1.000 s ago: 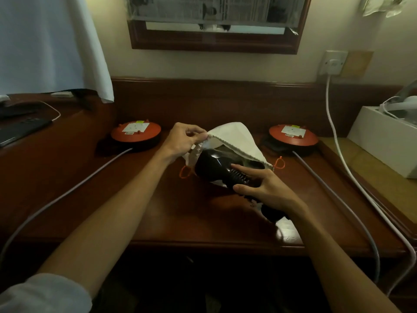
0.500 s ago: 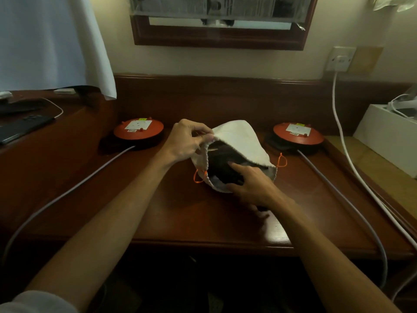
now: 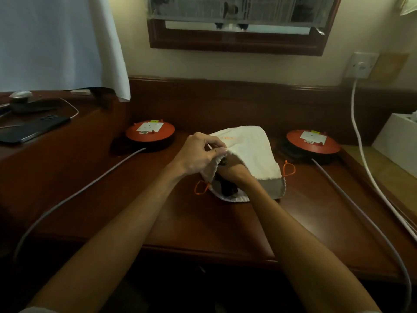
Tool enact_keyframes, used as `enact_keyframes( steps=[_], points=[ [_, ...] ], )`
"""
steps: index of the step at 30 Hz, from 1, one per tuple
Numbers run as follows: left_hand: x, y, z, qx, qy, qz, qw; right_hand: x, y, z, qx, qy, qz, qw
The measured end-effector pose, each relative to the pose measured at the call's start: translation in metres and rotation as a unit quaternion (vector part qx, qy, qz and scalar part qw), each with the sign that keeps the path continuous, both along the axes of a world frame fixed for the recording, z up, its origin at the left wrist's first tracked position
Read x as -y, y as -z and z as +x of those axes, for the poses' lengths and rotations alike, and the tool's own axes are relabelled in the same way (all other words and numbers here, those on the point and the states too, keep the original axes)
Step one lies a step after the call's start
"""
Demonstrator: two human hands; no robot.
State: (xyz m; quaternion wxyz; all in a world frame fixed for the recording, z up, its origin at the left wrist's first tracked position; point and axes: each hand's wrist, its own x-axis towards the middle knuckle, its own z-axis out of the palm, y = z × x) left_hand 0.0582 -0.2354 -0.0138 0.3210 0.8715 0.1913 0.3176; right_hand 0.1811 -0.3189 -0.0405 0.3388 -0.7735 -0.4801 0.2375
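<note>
A white drawstring bag [image 3: 250,150] with orange cord loops [image 3: 289,169] lies in the middle of the dark wooden desk [image 3: 203,222], its mouth facing me. My left hand [image 3: 198,154] pinches the upper rim of the mouth and lifts it. My right hand [image 3: 237,175] is inside the mouth up to the wrist, curled over a black hair dryer [image 3: 225,188]. Only a dark part of the dryer shows at the opening. My right fingertips are hidden by the cloth.
Two orange cable reels [image 3: 150,133] [image 3: 312,141] sit left and right of the bag, each with a grey cable [image 3: 79,193] [image 3: 361,218] running to the desk's front. At the right are a white box [image 3: 397,141] and a wall socket [image 3: 361,66]; a phone [image 3: 33,129] lies left.
My right hand has pushed the hair dryer from mostly outside the bag to almost fully inside. My left hand kept hold of the rim and drew it over the dryer.
</note>
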Motion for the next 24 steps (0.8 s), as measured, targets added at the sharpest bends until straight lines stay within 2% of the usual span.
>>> enact_keyframes(
  steps=[2,4,7,9,11,13,15,17,21,24],
  points=[
    [-0.001,0.008,0.001,0.000,-0.011,0.001,1.000,0.013,0.002,0.006,-0.021,-0.083,0.037,0.996],
    [0.003,0.017,0.001,0.005,-0.019,-0.005,1.000,0.031,0.008,0.017,-0.013,-0.139,0.031,0.990],
    [0.018,0.039,0.005,-0.003,-0.042,-0.014,0.999,0.076,0.013,0.041,-0.024,-0.162,0.013,0.986],
    [0.033,0.056,0.011,-0.049,-0.077,0.019,0.996,0.106,0.018,0.060,-0.026,-0.108,0.084,0.990],
    [0.046,0.072,0.022,-0.094,-0.124,0.100,0.983,0.119,0.027,0.078,0.084,0.014,0.137,0.987],
    [0.052,0.081,0.031,-0.071,-0.145,0.135,0.978,0.117,0.038,0.091,0.220,0.079,0.076,0.969],
    [0.053,0.081,0.035,-0.053,-0.143,0.139,0.978,0.113,0.051,0.102,0.294,0.075,-0.022,0.953],
    [0.049,0.078,0.035,-0.079,-0.141,0.169,0.972,0.109,0.066,0.112,0.292,0.089,-0.032,0.952],
    [0.038,0.075,0.030,-0.135,-0.169,0.241,0.946,0.105,0.083,0.118,0.226,0.162,0.086,0.957],
    [0.031,0.081,0.023,-0.121,-0.172,0.255,0.944,0.108,0.085,0.115,0.187,0.146,0.106,0.966]
  ],
)
